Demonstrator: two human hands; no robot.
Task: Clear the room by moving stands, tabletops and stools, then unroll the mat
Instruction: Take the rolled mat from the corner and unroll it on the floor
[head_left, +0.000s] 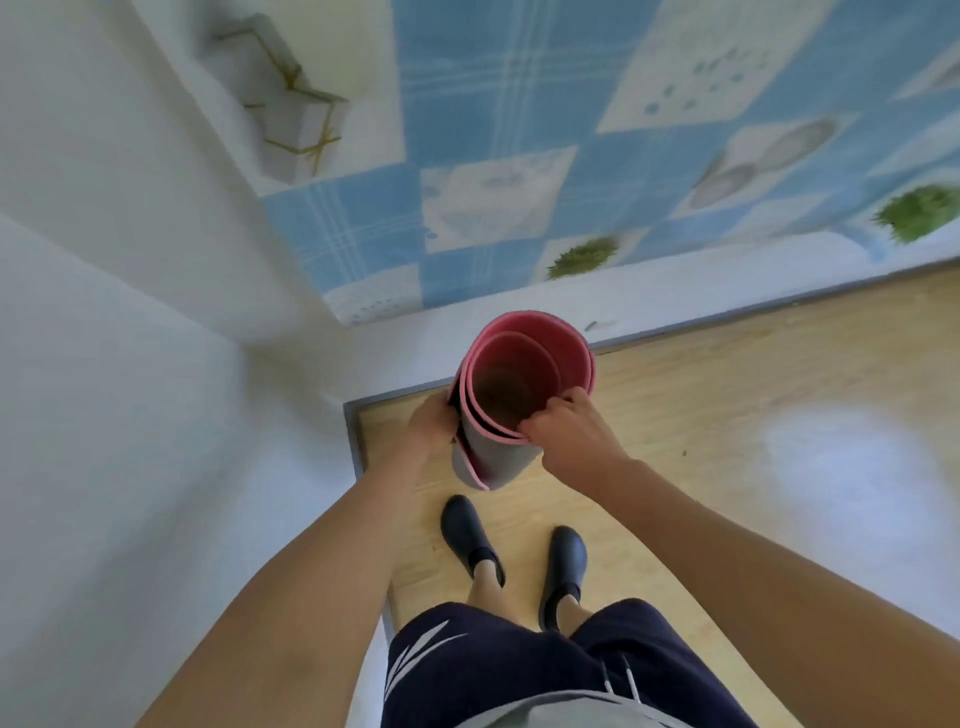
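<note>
Mat stands upright on its end on the wood floor, in the corner where the white wall meets the blue patterned wall. It is rolled loosely: pink inside, grey outside, hollow middle open to the top. Left hand is wrapped on the outer side of the roll near the top, palm against the grey face. Right hand is clamped on the top rim, fingers curled over the edge and pinching the layers. Both are closed on the mat.

Handling, as a guess: foam, so light, soft and bendy. The walls flex and the loose coil could spring open or slump if let go. The surface looks matte and grippy, not slippery, not fragile. Best hold is where the hands are now, one on the rim and one on the side, or around the middle to carry it. For unrolling, lay it down and take the free outer edge, which shows as a pink line low on the left side.

Count: one mat, two hands, two dark shoes just beside the base of the roll. No stands, tabletops or stools in view; the floor to the right looks bare. Unrolling not yet begun.
</note>
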